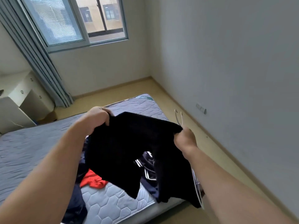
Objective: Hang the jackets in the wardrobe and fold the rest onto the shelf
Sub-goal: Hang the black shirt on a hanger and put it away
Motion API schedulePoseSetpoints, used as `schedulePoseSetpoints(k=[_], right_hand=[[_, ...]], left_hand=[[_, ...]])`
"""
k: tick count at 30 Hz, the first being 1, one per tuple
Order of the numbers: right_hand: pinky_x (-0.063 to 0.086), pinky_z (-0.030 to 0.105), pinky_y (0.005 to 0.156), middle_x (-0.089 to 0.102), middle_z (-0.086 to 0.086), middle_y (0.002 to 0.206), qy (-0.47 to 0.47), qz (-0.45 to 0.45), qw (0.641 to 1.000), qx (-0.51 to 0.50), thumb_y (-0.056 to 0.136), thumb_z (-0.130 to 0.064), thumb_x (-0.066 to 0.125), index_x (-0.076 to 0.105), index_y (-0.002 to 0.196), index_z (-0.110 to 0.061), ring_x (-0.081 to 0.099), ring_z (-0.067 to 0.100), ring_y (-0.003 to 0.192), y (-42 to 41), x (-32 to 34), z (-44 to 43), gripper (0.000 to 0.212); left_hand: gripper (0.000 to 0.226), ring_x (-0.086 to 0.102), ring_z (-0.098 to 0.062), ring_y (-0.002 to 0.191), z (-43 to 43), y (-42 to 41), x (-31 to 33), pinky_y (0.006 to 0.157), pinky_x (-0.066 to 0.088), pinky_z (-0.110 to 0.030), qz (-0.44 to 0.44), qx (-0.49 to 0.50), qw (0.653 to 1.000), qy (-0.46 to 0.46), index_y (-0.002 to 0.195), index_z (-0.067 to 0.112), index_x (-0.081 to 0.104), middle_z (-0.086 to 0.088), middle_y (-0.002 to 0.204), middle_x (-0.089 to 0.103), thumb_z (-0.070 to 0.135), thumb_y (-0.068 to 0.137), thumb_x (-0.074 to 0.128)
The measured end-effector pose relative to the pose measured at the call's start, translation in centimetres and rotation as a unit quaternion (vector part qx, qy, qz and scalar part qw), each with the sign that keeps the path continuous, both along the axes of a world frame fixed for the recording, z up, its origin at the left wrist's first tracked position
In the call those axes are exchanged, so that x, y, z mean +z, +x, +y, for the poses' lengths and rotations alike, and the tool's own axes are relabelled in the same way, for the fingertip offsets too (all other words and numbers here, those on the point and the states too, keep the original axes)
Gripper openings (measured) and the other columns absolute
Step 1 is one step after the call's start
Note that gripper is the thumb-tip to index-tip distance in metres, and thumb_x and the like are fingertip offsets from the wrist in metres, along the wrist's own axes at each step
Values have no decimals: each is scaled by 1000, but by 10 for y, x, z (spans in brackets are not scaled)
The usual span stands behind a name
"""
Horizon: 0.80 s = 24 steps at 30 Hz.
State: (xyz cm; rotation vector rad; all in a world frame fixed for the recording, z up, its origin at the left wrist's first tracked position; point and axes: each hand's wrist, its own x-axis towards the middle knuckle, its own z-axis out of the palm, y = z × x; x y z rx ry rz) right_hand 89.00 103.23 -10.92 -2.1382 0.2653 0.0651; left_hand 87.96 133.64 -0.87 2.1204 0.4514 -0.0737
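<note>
A black garment hangs in the air over the bed, stretched between my two hands. My left hand grips its upper left edge with curled fingers. My right hand pinches its upper right edge together with white hangers, whose hooks stick up above my fist and whose lower parts show below the cloth near my right forearm. Under the garment lies a pile of clothes: a red piece, a dark navy piece with white stripes, and more dark cloth at the lower left.
The grey quilted mattress fills the left and middle. White drawers and a grey curtain stand at the left under the window. A white wall with a socket runs along the right, with a strip of beige floor beside it.
</note>
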Motion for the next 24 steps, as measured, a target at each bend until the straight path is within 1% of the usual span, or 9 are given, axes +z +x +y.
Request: schedulePoseSetpoints(k=[1, 3, 5, 8, 11, 15, 19, 21, 24], right_hand=[[51, 35, 79, 70, 13, 101, 7, -18, 1000, -2, 89, -7, 46, 67, 103, -12, 64, 35, 94, 4, 6, -3, 26], [48, 32, 76, 68, 14, 99, 24, -54, 998, -1, 84, 0, 44, 64, 97, -17, 63, 35, 93, 10, 17, -6, 29], [48, 31, 75, 66, 12, 96, 47, -85, 995, 17, 79, 5, 42, 61, 92, -20, 62, 33, 93, 13, 28, -7, 34], [51, 25, 82, 65, 6, 98, 56, -117, 990, 58, 75, 10, 41, 63, 95, -19, 61, 27, 99, 10, 41, -4, 41], [49, 38, 103, 61, 4, 116, 59, -113, 989, 77, 74, 9, 39, 63, 109, -24, 56, 21, 112, 7, 46, -5, 54], [49, 33, 96, 60, 3, 116, 57, -117, 986, 101, 70, 13, 36, 62, 103, -34, 56, 22, 112, 2, 49, -17, 63], [40, 11, 87, 58, -7, 110, 44, -122, 984, 119, 68, 15, 37, 58, 91, -46, 53, 11, 109, -4, 58, -36, 69], [39, 12, 93, 59, -4, 114, 28, -131, 983, 127, 67, 15, 37, 58, 90, -48, 54, 8, 108, -7, 61, -43, 70], [36, 5, 85, 53, -13, 103, 2, -130, 982, 137, 67, 16, 37, 60, 92, -46, 52, -7, 97, -16, 62, -48, 71]], left_hand=[[33, 56, -29, 69, 3, 0, -6, 60, 45, -29, 85, -87, 989, 79, 63, 11, 69, -11, 66, 61, -17, 60, 51], [33, 66, -36, 94, -2, -2, -14, 80, 56, -41, 241, -247, 921, 181, 90, 4, 71, -15, 92, 71, -14, 66, 58], [40, 69, -30, 107, -13, 1, -22, 95, 57, -41, 314, -290, 889, 163, 109, 9, 73, -11, 110, 74, -12, 78, 58], [30, 74, -19, 98, -38, 24, -31, 88, 59, -34, 256, -259, 928, 82, 114, 14, 70, -7, 111, 76, -4, 93, 57], [25, 69, -23, 97, -63, 59, -46, 88, 55, -39, 106, -157, 982, -9, 118, 8, 64, -12, 116, 72, -3, 98, 54], [35, 61, -19, 93, -100, 89, -66, 71, 48, -25, 10, -115, 987, -114, 128, 1, 61, -20, 130, 65, -11, 97, 49], [34, 56, -23, 123, -145, 95, -90, 95, 44, -36, 76, -172, 967, -174, 133, 13, 62, -9, 134, 64, 29, 104, 54], [46, 62, -21, 116, -169, 91, -101, 101, 45, -39, 145, -180, 951, -204, 124, 20, 68, -2, 119, 71, 55, 100, 50], [53, 72, -27, 99, -193, 87, -118, 85, 57, -38, 255, -192, 907, -273, 102, 17, 78, -8, 102, 75, 65, 92, 57]])
